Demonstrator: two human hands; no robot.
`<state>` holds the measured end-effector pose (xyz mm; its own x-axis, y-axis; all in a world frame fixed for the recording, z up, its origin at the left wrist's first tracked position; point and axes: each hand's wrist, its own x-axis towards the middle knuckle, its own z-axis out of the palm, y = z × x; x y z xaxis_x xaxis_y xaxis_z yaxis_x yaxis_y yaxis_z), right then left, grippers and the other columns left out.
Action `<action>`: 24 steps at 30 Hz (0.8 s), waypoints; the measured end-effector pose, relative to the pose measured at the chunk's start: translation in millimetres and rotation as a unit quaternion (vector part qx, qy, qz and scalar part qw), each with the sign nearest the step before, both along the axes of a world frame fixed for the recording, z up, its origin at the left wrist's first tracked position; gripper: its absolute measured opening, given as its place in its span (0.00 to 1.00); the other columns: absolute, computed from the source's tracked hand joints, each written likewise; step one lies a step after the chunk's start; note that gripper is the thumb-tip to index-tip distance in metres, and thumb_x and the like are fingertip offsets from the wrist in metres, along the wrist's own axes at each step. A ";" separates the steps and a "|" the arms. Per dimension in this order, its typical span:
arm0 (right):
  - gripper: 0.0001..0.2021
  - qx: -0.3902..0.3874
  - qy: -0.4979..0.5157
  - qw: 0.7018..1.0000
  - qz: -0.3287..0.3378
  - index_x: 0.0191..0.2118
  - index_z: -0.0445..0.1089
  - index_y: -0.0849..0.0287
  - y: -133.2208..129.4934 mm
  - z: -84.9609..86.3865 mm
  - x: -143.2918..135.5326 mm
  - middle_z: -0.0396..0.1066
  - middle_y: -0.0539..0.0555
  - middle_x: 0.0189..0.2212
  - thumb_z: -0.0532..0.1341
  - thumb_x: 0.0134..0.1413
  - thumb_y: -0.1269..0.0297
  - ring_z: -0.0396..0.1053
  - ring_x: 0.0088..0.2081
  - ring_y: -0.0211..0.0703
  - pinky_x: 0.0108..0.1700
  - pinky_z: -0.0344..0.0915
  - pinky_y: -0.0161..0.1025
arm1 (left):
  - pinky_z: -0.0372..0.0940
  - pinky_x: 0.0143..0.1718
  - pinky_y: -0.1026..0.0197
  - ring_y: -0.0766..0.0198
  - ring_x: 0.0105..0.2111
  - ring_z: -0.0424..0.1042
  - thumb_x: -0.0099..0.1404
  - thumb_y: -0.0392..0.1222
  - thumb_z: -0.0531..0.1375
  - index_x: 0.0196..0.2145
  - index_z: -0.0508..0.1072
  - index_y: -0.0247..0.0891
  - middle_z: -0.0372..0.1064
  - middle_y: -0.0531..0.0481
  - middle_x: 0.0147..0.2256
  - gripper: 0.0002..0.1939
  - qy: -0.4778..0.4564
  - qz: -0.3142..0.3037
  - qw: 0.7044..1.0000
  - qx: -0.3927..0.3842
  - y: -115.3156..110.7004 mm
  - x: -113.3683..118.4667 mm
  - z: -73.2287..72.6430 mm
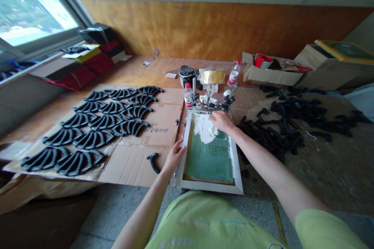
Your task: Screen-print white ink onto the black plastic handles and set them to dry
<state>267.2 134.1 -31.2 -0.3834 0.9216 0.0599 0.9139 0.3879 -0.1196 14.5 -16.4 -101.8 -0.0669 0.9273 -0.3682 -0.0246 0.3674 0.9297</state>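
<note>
A framed green screen lies in front of me, hinged to a metal clamp at its far end. White paste is smeared over the screen's far part. My right hand is closed at the far right of the paste; what it grips is too small to make out. At the frame's left edge rests my left hand, its fingers bent near the rim and partly hidden. A single black curved part lies on the cardboard left of that hand.
Rows of black curved parts cover the cardboard at left. Loose black parts are heaped at right. Behind the clamp stand a black tub and bottles. An open box sits at the back right.
</note>
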 end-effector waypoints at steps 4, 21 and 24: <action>0.07 0.031 -0.010 0.999 -0.043 0.40 0.68 0.62 -18.4 -10.4 2.8 0.71 0.62 0.40 0.55 0.57 0.70 0.65 0.45 0.50 0.46 0.58 0.40 | 0.63 0.26 0.65 0.64 0.26 0.70 0.54 0.58 0.63 0.56 0.68 0.38 0.72 0.53 0.28 0.35 0.007 0.008 1.000 0.005 -1.4 -1.3 -1.0; 0.10 0.076 0.087 0.973 0.202 0.35 0.69 0.61 -63.3 -16.9 7.7 0.68 0.58 0.34 0.53 0.54 0.79 0.64 0.42 0.48 0.43 0.63 0.41 | 0.64 0.29 0.63 0.62 0.29 0.71 0.55 0.58 0.63 0.57 0.67 0.36 0.73 0.50 0.30 0.36 0.024 0.008 1.000 0.004 -1.7 -1.5 3.3; 0.11 0.074 0.100 0.960 0.250 0.38 0.70 0.62 -78.1 -27.2 12.2 0.69 0.58 0.35 0.53 0.55 0.78 0.64 0.44 0.48 0.47 0.63 0.42 | 0.64 0.28 0.64 0.62 0.29 0.72 0.55 0.59 0.63 0.58 0.66 0.36 0.73 0.50 0.30 0.37 0.020 -0.002 1.000 -0.002 -0.8 -2.0 5.4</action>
<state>279.4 56.0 -58.5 -0.7428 0.6013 0.2944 0.5739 0.7984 -0.1825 12.5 -17.2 -96.4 -0.0784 0.9260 -0.3692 0.0144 0.3713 0.9284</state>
